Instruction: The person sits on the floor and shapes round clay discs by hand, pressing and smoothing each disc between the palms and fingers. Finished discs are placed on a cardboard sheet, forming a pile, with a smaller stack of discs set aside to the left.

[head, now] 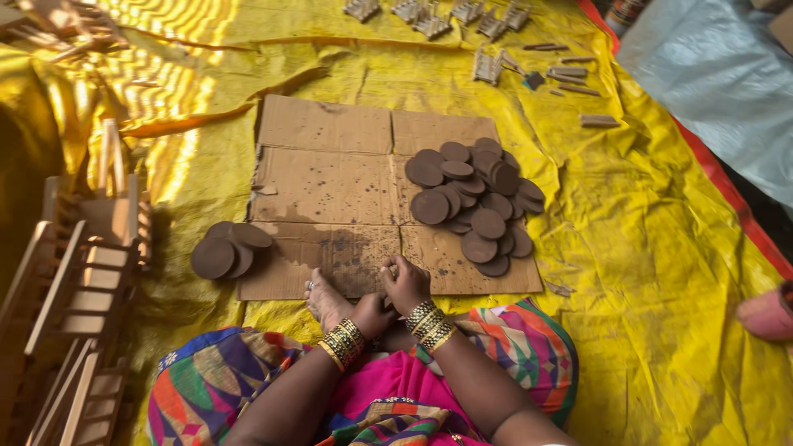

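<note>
From my feed: both hands sit low centre, wrists crossed over a bare foot (327, 299) resting on the cardboard sheet (330, 177). Right hand (405, 283) is curled narrow, fingertips down on the cardboard's near edge; can't tell if it pinches anything. Left hand (371, 315) is closed loosely against the foot, contents not visible. Stacked bangles on both wrists.

Counts: big pile of brown clay discs (475, 194) on the cardboard's right half, roughly twenty showing (overlaps hide some). Small pile of discs (229, 249) just off the cardboard's left edge, three or four. One cardboard sheet, folded panels, wet-stained. Yellow tarp (661, 272) under everything. Wooden racks (74, 306) stacked left. Far edge: about six small moulded clay pieces (434, 18), plus several loose sticks.
</note>
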A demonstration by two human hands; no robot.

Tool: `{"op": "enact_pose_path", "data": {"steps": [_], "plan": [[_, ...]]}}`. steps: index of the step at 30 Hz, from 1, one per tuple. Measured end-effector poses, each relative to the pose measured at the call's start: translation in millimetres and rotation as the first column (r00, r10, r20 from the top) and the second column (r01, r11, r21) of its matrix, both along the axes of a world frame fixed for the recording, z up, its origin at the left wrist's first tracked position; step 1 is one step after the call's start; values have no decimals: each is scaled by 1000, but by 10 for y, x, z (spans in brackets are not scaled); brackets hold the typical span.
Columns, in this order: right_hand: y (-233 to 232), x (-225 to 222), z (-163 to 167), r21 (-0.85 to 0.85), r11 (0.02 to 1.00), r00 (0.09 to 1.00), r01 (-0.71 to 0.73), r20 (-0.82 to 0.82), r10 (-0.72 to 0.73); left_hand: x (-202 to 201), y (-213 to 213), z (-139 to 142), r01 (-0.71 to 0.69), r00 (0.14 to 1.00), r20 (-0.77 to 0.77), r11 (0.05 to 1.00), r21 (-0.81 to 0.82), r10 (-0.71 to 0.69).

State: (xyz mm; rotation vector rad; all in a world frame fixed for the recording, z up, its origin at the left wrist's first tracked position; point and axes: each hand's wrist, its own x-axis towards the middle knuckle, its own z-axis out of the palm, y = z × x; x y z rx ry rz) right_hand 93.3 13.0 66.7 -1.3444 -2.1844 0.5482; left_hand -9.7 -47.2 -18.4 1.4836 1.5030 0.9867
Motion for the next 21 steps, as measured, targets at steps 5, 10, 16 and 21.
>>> {"op": "enact_pose_path", "data": {"steps": [5,10,16,21], "plan": [[-72,22,151,96,992,996,-88,26,86,12,45,-16,79,996,-51,992,103,-74],[60,51,-73,25,996,994,-91,-63,92,1,66,-25,13,1000,-22,1000,-11,-14],[154,-138,173,-326,945,965,-42,-259,-46,-27,26,-52,-34,991,129,998,-48,40],[127,-65,500,-557,828,897,-72,-399,-190,-81,23,-51,-11,973,229,997,-76,28]]}}
